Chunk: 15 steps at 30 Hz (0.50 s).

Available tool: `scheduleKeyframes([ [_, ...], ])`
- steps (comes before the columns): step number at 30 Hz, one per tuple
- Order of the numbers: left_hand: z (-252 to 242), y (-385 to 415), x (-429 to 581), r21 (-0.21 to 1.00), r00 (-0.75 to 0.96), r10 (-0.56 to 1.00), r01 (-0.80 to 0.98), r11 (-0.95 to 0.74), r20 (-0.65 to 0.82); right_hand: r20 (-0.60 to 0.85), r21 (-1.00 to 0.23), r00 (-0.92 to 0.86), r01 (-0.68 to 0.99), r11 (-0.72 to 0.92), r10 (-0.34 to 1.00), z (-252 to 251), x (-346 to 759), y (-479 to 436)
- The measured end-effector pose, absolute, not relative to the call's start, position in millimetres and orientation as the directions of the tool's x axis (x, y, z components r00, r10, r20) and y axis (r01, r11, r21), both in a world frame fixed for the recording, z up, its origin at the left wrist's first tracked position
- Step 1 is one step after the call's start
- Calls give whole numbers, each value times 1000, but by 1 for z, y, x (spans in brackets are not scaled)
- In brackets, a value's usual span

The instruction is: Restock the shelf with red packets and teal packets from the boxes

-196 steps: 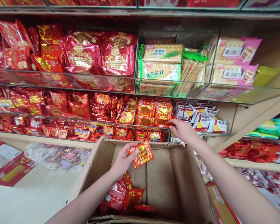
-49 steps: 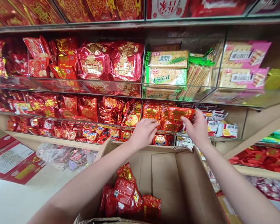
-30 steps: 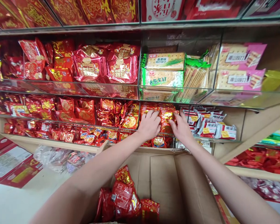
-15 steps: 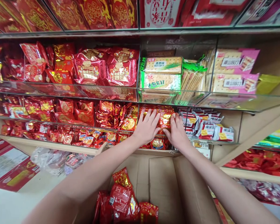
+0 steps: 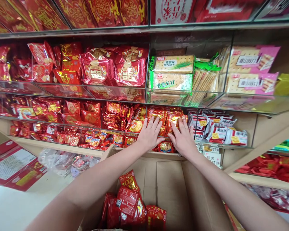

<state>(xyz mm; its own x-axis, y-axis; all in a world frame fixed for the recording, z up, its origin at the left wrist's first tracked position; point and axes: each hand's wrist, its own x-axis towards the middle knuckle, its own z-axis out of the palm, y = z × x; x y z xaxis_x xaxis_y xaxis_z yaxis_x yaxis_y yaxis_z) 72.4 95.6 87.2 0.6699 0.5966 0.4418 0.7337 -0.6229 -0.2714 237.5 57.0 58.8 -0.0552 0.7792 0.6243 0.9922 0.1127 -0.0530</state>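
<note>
You've got the red packs (image 5: pixel 172 115) in front of you, on the shelf (image 5: pixel 62 149) just past the far rim of the box (image 5: pixel 170 189). They sit in 2 rows side by side, each running approx. straight back, away from the box; your hands hide the fronts, so can't tell a single pack's long axis. Key relation: packs lie under & just beyond your fingertips, L hand (image 5: pixel 148 134) at the L row, R hand (image 5: pixel 183 139) at the R row, so neither's clearly nearer. Both hands are palm-down, fingers straight & spread, gripping nothing; they look to be touching the packs, but can't tell how hard they press. Your thumbs angle in toward each other w/ a gap between. In the box, near end, L side, there's a heap of loose packs (image 5: pixel 131 200), well apart from both hands. Farther out: white packs (image 5: pixel 216 130) past the box's far R corner, crackers (image 5: pixel 173 81) past the box & 1 level up, big packs (image 5: pixel 98 69) same level but L of the box, & clear bags (image 5: pixel 55 162) low, L of the box.
</note>
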Motion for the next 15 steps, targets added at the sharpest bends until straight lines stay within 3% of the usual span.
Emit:
scheduleKeyframes([
  [5, 86, 90, 72, -272, 653, 607, 749, -604, 453, 649, -45, -97, 985, 166, 755, 57, 236, 44],
  [9, 83, 88, 63, -281, 683, 584, 721, -633, 439, 607, -50, -267, 927, 371, 749, 57, 222, 16],
  [12, 86, 80, 56, -235, 686, 582, 712, -662, 436, 334, -130, -522, 799, 587, 785, 45, 200, -15],
  [15, 87, 58, 46, -158, 758, 500, 603, -782, 420, -57, -313, -643, 738, 598, 764, 14, 177, -44],
])
